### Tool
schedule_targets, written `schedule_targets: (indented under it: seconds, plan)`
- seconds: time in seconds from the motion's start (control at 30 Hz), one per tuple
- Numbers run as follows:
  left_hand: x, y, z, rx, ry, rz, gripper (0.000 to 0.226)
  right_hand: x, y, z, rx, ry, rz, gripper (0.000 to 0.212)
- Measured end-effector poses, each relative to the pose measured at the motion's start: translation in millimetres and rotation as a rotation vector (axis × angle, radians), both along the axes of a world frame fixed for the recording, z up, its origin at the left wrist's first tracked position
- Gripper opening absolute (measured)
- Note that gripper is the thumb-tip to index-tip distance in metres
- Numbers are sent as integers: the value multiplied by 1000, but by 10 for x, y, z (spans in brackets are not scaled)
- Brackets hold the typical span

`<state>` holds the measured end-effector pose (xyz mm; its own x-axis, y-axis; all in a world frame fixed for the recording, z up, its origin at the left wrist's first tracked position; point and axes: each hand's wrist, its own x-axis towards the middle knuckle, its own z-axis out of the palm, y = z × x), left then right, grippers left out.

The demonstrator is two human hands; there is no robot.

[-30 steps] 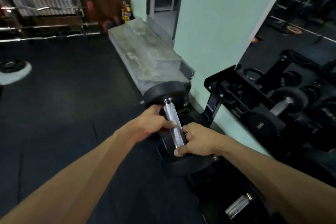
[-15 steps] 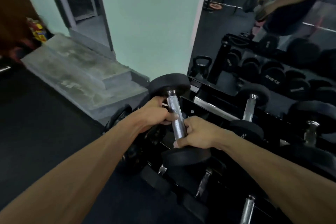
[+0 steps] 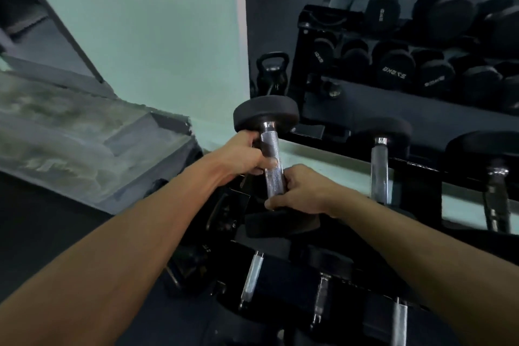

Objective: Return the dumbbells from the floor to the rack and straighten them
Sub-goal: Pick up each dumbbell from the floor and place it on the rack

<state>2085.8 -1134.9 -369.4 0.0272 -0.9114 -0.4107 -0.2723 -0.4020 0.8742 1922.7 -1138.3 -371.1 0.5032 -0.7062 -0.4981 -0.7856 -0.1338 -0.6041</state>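
- Nearest the camera, on the lower tier of the rack, several dumbbells lie with their chrome handles pointing away; one handle shows on the left of that tier and two more sit further right, partly hidden by the forearms.
- Above that tier, the right hand is clenched round the lower part of the knurled handle of the held dumbbell, just above its near head, which is mostly hidden under the wrist.
- The left hand grips the same handle higher up, fingers curled round it just below the far head — a dark round weight that stands at the top.
- The held dumbbell is close to upright, tilted slightly, at the left end of the upper tier; whether its near head touches the rack cannot be told.
- Just to its right, two more dumbbells lie on the upper tier, handles pointing away.
- Behind the rack a mirror shows rows of dark dumbbell heads, and a kettlebell beside them.
- To the left, a pale green wall rises behind grey concrete steps — blurred.
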Motion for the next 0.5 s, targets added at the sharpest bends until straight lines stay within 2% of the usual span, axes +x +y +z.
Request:
schedule_targets:
  seconds: [0.3, 0.5]
  plan:
    - [40, -759, -116, 80, -95, -229, 32, 160, -399, -229, 107, -86, -274, 32]
    - [-12, -950, -271, 108, -89, -278, 27, 167, -499, -381, 122, -95, -369, 36]
